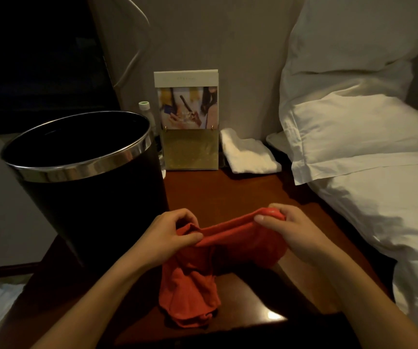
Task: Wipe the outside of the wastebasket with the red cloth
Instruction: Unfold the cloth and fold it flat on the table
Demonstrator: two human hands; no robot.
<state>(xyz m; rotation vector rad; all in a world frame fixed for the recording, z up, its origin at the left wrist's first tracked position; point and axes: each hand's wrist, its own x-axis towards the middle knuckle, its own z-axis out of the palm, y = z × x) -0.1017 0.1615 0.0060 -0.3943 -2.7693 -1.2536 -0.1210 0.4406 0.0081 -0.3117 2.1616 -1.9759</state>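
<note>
A black wastebasket (97, 207) with a shiny metal rim stands upright on the left part of a dark wooden nightstand (228, 192). Just right of it, both hands hold a red cloth (230, 245) stretched between them above the tabletop. My left hand (170, 235) pinches the cloth's left end, close to the wastebasket's side. My right hand (296, 230) grips the bunched right end. The rest of the cloth hangs down in folds toward the table's front edge.
A framed card on a gold stand (189, 119) stands at the back against the wall, a small bottle (144, 108) behind the wastebasket. A folded white towel (249, 152) lies at the back right. White pillows and bedding (369, 137) border the right side.
</note>
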